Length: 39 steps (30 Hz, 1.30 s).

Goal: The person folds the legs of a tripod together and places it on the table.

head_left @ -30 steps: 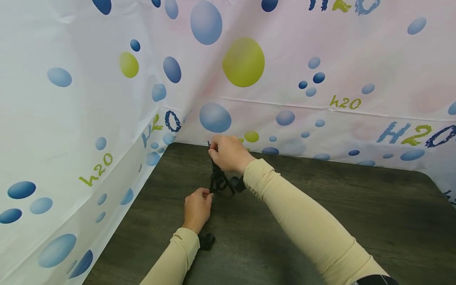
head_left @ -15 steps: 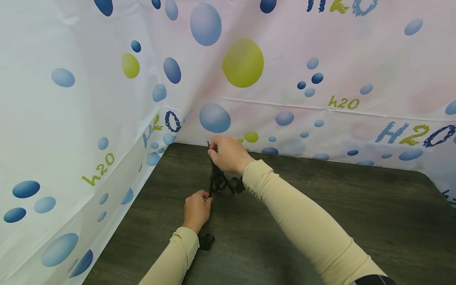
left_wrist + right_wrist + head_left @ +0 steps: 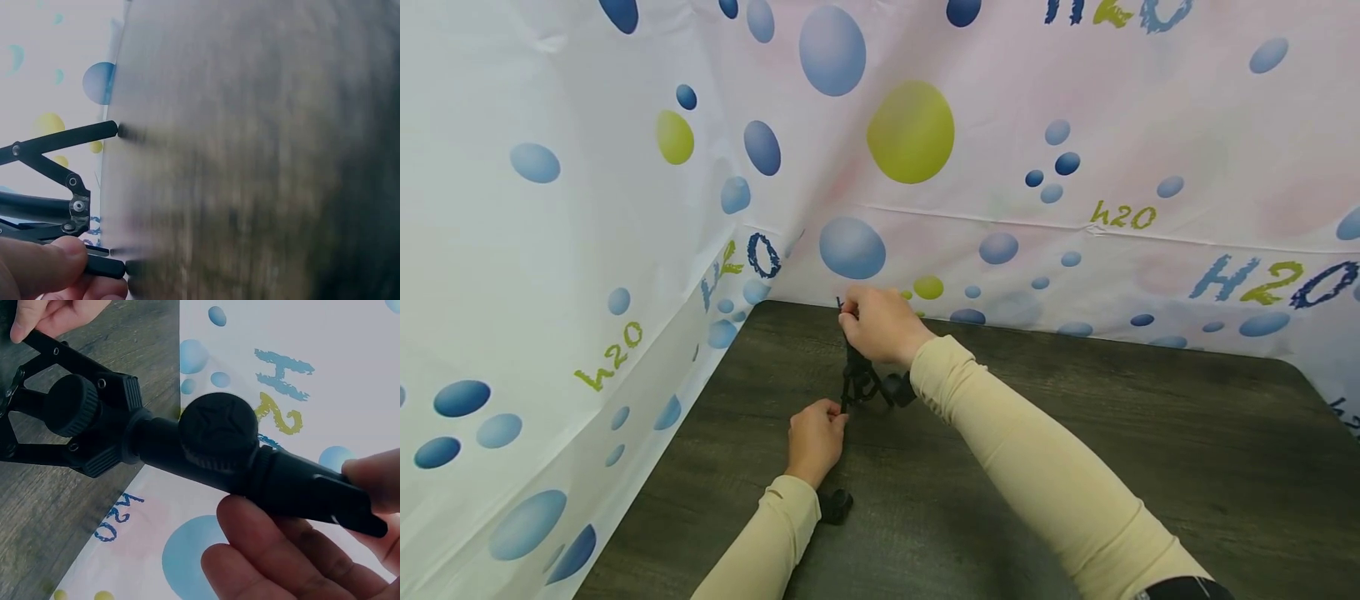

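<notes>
Here, tripod, both hands gripping

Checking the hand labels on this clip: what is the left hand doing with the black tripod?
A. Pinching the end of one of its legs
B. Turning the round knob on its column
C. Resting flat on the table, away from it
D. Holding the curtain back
A: the left hand pinches a leg tip of the tripod low by the table, while the right hand grips its top.

Curtained recording booth, dark wooden table
</notes>
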Tool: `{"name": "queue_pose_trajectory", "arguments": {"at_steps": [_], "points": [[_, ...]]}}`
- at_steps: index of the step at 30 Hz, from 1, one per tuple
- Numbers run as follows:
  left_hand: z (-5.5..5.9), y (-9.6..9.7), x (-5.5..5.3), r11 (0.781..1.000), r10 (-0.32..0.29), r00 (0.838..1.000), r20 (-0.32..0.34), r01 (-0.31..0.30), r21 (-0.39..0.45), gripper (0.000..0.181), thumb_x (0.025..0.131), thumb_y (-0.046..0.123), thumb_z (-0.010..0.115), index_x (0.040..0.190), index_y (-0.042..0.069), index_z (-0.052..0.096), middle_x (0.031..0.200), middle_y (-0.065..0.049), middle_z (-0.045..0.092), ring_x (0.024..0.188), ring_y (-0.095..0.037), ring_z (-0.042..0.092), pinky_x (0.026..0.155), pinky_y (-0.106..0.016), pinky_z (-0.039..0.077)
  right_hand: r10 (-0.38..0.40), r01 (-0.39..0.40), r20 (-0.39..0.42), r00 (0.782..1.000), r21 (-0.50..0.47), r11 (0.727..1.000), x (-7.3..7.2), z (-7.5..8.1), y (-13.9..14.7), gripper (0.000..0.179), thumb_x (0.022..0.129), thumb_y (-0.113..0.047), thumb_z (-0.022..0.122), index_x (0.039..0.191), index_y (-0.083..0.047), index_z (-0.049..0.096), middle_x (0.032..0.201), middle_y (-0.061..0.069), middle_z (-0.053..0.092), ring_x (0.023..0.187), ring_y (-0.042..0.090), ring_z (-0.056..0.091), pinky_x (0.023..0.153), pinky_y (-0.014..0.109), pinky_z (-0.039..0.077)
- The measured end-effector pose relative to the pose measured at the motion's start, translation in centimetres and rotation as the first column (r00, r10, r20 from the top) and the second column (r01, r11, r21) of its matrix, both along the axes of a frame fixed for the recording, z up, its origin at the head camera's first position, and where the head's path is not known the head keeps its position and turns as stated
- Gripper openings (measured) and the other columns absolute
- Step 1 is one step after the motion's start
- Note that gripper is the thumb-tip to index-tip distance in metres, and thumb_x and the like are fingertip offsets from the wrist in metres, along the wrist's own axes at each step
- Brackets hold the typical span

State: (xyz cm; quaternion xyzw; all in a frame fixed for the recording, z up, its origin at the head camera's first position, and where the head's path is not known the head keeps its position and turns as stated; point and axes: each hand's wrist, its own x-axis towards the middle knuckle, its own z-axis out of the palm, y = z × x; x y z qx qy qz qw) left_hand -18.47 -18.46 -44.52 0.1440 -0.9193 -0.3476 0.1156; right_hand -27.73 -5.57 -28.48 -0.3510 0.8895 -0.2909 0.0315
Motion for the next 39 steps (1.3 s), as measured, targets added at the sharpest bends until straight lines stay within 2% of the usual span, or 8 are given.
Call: {"name": "queue_pose_trajectory", "arguments": {"at_steps": [11,21,32,39], "points": [[0.12,0.31,-0.13,1.000,0.013,1.000,-0.018,-0.013,0.017,0.006,0.089,0.008,0.076,0.087,0.005,0.072,0.081,-0.005,0.071,0.071,-0.023,0.067,0.067,-0.044,0.054,0.002,-0.002,0.019,1.000,-0.008,1.000,-0.05,-0.03,-0.03,0.016,0.105,-0.017,0.051,0.099,-0.008,0.062,0.081,0.003,0.061,0.063,0.018,0.054,0.065,0.032,0.044],[0.14,0.43,-0.32,1.000,0.011,1.000,-0.023,-0.011,0.018,0.006,0.089,0.008,0.076,0.091,0.003,0.073,0.083,-0.007,0.073,0.071,-0.023,0.067,0.066,-0.042,0.054,-0.010,0.009,0.042,0.999,0.010,1.000,0.05,0.17,-0.02,0.016,0.106,-0.018,0.049,0.102,-0.008,0.061,0.079,0.003,0.060,0.060,0.017,0.053,0.061,0.031,0.043],[-0.01,0.45,-0.71,0.996,0.062,0.998,-0.011,-0.061,0.061,0.009,0.087,0.008,0.079,0.084,0.005,0.071,0.076,-0.005,0.070,0.068,-0.022,0.066,0.063,-0.040,0.054,-0.013,0.013,0.040,0.999,0.002,1.000,0.05,0.16,-0.19,0.017,0.106,-0.018,0.050,0.103,-0.007,0.062,0.082,0.003,0.061,0.059,0.017,0.054,0.060,0.031,0.044],[-0.03,0.48,-0.89,0.995,0.063,0.998,0.001,-0.062,0.082,0.009,0.086,0.008,0.079,0.084,0.005,0.070,0.077,-0.004,0.069,0.071,-0.023,0.065,0.065,-0.041,0.054,-0.019,0.019,0.043,0.999,-0.013,1.000,0.25,0.21,-0.07,0.016,0.105,-0.017,0.050,0.101,-0.007,0.062,0.082,0.004,0.061,0.059,0.017,0.053,0.060,0.031,0.043]]}}
